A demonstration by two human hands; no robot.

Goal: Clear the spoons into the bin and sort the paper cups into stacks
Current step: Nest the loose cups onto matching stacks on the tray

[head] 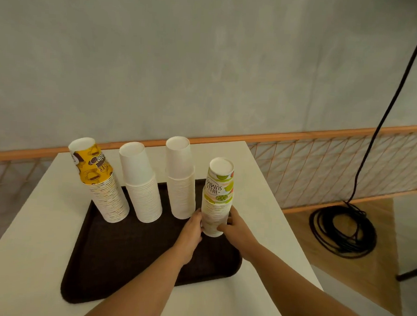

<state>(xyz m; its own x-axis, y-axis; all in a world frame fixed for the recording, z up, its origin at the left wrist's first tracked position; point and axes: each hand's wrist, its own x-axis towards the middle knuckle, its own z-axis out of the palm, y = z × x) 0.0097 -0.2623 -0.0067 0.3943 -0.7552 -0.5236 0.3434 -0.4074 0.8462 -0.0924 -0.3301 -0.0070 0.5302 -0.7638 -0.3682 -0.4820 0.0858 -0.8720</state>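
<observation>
Two bare forearms [147, 287] lead to the left hand [193, 227] and right hand [236, 228], whose fingers [223, 228] curl round the foot of the tall stack of lime-printed paper cups [218, 199], on the dark brown tray [115, 249] beside three other stacks [143, 185]. Stacking seems almost finished; next, release it slowly, upright.

Yellow-printed stack [97, 176], two white stacks [141, 181], lime-patterned stack [219, 192], brown tray [125, 245].

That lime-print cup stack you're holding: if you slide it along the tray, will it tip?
Likely tippy: the lime-print stack is tall and narrow. It is probably light, being nested paper cups. Gripped low by the left hand and right hand, its top may sway. The tray looks textured, so the base could catch rather than glide.
</observation>
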